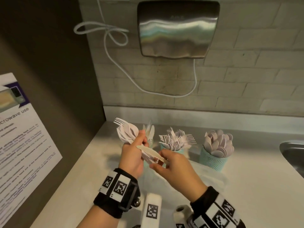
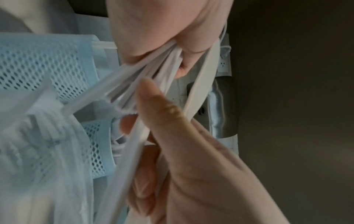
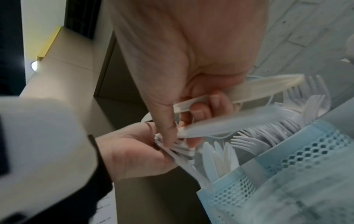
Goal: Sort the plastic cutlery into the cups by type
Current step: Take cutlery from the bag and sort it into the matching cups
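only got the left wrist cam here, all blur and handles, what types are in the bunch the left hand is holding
Observer: The head view shows fork tines fanning from the top of the white plastic cutlery bundle that the left hand grips.
Operator: and the long pale strip crossing it
Observer: That is a cream plastic knife, pinched by the right hand and lying across the bundle.
Operator: is there anywhere for that one yet
Observer: The right wrist view shows knife blades standing in a teal mesh cup just below the hands.
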### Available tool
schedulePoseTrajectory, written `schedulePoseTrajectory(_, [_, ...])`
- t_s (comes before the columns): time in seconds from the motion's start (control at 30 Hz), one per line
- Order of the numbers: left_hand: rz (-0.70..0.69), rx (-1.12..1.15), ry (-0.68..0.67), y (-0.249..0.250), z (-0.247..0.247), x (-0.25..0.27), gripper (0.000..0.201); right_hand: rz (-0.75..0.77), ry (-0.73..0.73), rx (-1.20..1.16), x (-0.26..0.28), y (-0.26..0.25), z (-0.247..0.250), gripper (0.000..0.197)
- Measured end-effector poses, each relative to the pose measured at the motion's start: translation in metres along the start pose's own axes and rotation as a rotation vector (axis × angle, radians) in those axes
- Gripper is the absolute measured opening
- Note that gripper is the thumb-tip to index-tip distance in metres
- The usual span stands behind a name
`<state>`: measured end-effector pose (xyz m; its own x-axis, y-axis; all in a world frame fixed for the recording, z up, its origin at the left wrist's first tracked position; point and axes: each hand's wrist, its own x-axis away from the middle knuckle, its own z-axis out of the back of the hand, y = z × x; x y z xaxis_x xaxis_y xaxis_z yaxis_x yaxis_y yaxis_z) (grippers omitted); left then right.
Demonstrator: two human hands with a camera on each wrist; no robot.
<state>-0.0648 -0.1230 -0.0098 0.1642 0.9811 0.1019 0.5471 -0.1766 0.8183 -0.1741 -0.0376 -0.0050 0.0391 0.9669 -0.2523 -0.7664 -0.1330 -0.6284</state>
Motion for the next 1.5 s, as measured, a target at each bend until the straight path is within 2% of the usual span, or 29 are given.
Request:
schedulePoseTrajectory(0.13, [-0.014,-0.013,0.049,0.012,0.01,-0.003,0.025,0.085,-0.077,0.08,-0.008,0.006,0.002,0.019])
schedulePoseTrajectory(0.2, [-0.048,0.007,0.096,0.021,0.017,-0.006,0.028,0.127,-0.125,0.059,-0.009,0.009,0.007,0.021])
schedulePoseTrajectory(0.27, [-0.08,0.053,0.138,0.031,0.026,-0.01,0.028,0.106,-0.125,-0.009,-0.011,0.012,0.012,0.025])
schedulePoseTrajectory(0.4, [-0.058,-0.006,0.099,0.042,0.042,-0.009,0.016,0.025,0.022,-0.348,-0.028,0.005,0.021,0.017])
schedulePoseTrajectory(0.5, [-0.009,-0.136,0.044,0.039,0.046,-0.001,0.021,0.022,0.127,-0.621,-0.053,-0.013,0.018,0.021])
schedulePoseTrajectory(0.6, [-0.005,-0.231,0.004,0.036,0.046,0.005,0.022,0.034,0.213,-0.732,-0.087,-0.02,-0.001,0.03])
schedulePoseTrajectory(0.67, [-0.029,-0.329,0.0,0.037,0.048,0.005,0.021,-0.01,0.223,-0.704,-0.106,-0.019,-0.014,0.03])
schedulePoseTrajectory(0.77, [-0.063,-0.475,-0.011,0.039,0.051,0.009,0.022,-0.121,0.163,-0.587,-0.123,-0.009,-0.034,0.022])
schedulePoseTrajectory(0.87, [-0.191,-0.735,0.052,0.038,0.05,0.011,0.018,-0.202,0.123,-0.468,-0.132,0.005,-0.049,0.019])
schedulePoseTrajectory(0.93, [-0.273,-0.885,0.096,0.037,0.049,0.01,0.016,-0.212,0.105,-0.38,-0.134,0.01,-0.052,0.025])
schedulePoseTrajectory(1.0, [-0.296,-0.975,0.113,0.035,0.049,0.009,0.025,-0.197,0.111,-0.342,-0.134,0.01,-0.051,0.032])
schedulePoseTrajectory(1.1, [-0.329,-1.086,0.14,0.035,0.05,0.006,0.027,-0.166,0.139,-0.331,-0.13,0.005,-0.047,0.045])
schedulePoseTrajectory(1.17, [-0.353,-1.166,0.164,0.035,0.049,0.005,0.026,-0.11,0.228,-0.246,-0.124,-0.002,-0.043,0.05])
schedulePoseTrajectory(1.2, [-0.361,-1.193,0.171,0.034,0.048,0.003,0.025,-0.064,0.299,-0.198,-0.119,-0.006,-0.039,0.048])
schedulePoseTrajectory(1.27, [-0.385,-1.214,0.19,0.033,0.047,0.0,0.023,0.021,0.427,-0.177,-0.105,-0.018,-0.03,0.032])
schedulePoseTrajectory(1.3, [-0.391,-1.203,0.199,0.033,0.046,-0.002,0.023,0.036,0.432,-0.231,-0.095,-0.022,-0.026,0.022])
schedulePoseTrajectory(1.33, [-0.386,-1.183,0.206,0.033,0.046,-0.004,0.022,0.028,0.379,-0.33,-0.085,-0.026,-0.024,0.023])
schedulePoseTrajectory(1.4, [-0.361,-1.138,0.203,0.033,0.048,-0.007,0.023,-0.014,0.189,-0.582,-0.065,-0.035,-0.024,0.039])
schedulePoseTrajectory(1.43, [-0.352,-1.108,0.17,0.031,0.049,-0.008,0.022,-0.036,0.111,-0.637,-0.059,-0.038,-0.028,0.041])
schedulePoseTrajectory(1.5, [-0.335,-0.989,0.072,0.027,0.047,-0.006,0.023,-0.023,0.063,-0.537,-0.054,-0.04,-0.038,0.035])
